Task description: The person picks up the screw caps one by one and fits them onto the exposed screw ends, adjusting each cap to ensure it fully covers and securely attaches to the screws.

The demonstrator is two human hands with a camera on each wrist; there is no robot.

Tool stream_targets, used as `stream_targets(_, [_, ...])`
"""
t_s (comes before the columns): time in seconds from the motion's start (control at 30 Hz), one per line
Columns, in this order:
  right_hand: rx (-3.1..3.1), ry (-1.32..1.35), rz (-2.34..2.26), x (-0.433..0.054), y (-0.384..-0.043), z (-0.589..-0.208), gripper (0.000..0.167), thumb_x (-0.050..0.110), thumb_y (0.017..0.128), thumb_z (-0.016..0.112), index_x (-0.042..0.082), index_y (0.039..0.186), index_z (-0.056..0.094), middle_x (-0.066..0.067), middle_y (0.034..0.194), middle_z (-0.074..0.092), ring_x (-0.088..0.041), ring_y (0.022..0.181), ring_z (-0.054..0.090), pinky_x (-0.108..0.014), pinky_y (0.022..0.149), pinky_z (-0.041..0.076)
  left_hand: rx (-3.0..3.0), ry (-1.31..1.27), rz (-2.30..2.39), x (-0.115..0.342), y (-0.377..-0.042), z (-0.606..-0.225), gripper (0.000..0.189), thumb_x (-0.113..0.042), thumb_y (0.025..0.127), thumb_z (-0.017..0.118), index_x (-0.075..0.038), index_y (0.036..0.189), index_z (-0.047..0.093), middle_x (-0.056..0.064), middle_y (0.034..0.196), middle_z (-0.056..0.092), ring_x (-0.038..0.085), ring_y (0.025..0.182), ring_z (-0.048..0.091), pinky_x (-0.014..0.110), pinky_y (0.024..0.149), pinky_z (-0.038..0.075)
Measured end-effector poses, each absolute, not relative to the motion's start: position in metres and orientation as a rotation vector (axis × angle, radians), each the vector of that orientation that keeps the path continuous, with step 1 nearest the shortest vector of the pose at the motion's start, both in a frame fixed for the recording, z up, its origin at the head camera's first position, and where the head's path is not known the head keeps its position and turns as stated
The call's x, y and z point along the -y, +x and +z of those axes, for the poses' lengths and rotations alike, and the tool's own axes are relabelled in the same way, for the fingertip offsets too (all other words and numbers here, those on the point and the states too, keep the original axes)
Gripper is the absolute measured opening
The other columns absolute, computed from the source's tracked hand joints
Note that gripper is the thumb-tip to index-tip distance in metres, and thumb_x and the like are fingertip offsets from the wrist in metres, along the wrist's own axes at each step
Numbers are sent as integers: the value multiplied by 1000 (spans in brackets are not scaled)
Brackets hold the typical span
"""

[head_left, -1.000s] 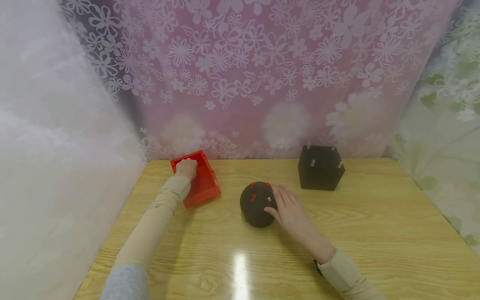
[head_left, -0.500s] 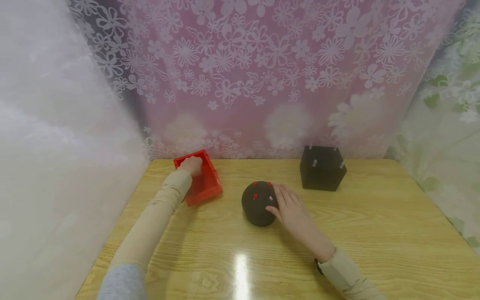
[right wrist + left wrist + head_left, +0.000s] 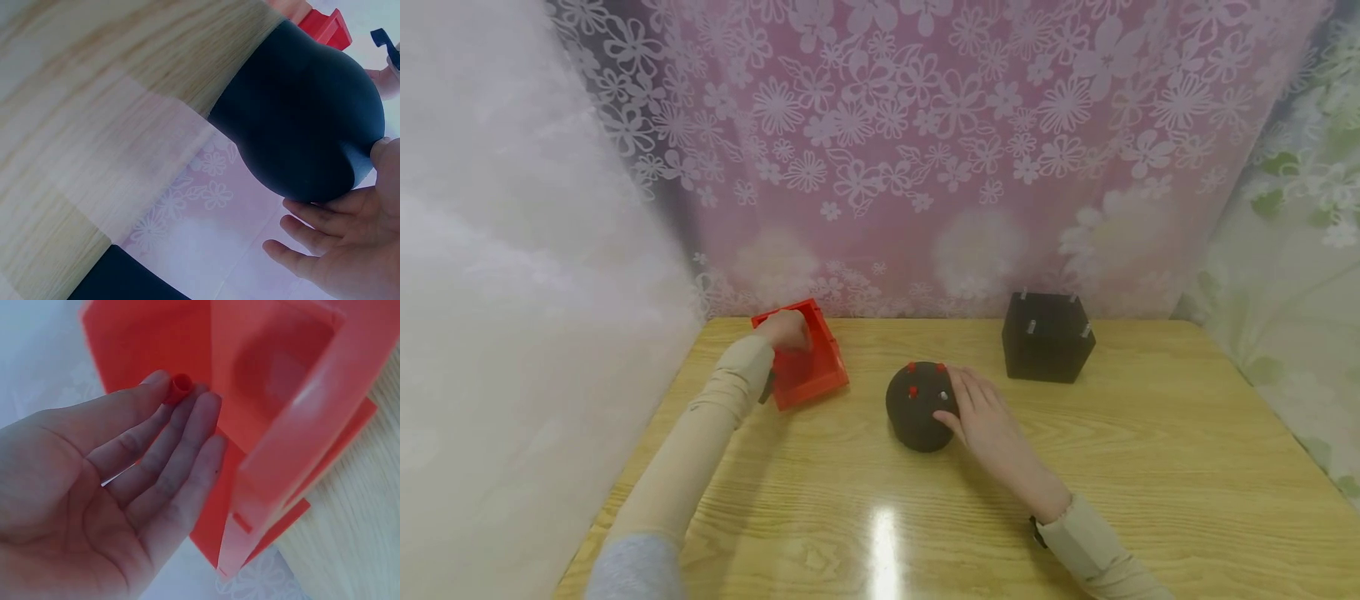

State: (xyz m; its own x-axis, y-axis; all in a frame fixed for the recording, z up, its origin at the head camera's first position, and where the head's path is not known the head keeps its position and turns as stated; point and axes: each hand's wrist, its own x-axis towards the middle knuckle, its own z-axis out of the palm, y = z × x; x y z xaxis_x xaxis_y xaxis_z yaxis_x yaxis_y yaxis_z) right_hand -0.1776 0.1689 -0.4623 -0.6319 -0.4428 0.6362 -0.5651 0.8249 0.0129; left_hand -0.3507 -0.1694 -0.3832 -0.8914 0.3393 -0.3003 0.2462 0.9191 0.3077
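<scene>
My left hand [image 3: 788, 330] reaches into a red open-fronted plastic bin [image 3: 812, 388] at the left. In the left wrist view, its thumb and fingertips pinch a small hollow red tube [image 3: 180, 389]. A black rounded block [image 3: 917, 425] stands on the table in the middle. Small red pegs [image 3: 913, 391] and one pale peg [image 3: 943, 396] stick up from its top. My right hand [image 3: 992, 429] grips the right side of this block, thumb toward the front and fingers around the far side; the right wrist view shows its thumb and fingertips at the smooth dark surface.
A black square block [image 3: 1047, 342] with several clear pegs on top stands at the back right of the wooden table [image 3: 1150, 467]. A pink flowered curtain [image 3: 880, 167] hangs behind the table's far edge. Pale walls or cloths flank both sides.
My left hand has turned at the wrist inside the bin, its knuckles shifting slightly right. My right hand and the rounded block stay put; the whole head view drifts a little.
</scene>
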Motion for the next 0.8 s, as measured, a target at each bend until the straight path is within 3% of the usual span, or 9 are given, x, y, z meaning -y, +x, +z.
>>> stream_targets(0.1, [2363,734,250,-169,-177,-462,77,53,107,27,-12,143,46,-28,133,60,-44,124,57,-56,103,48,-2693,413,447,172,-349,-381,17,-12,96,66,-1,102,77,8,97,74,21,84,66,34,77,57])
stream_targets(0.4, [2391,723,242,-170,-177,-462,79,54,106,23,-12,144,44,-29,132,60,-43,125,56,-56,103,48,-2576,344,777,177,-339,-379,24,-17,101,63,-1,118,70,15,114,73,28,105,68,42,94,56])
stream_targets(0.8, [2388,736,238,-169,-176,-460,78,54,106,27,-12,144,44,-29,133,59,-44,125,56,-55,104,47,-2315,363,1263,172,-324,-383,38,-14,102,62,8,133,59,24,132,64,40,120,63,46,102,52])
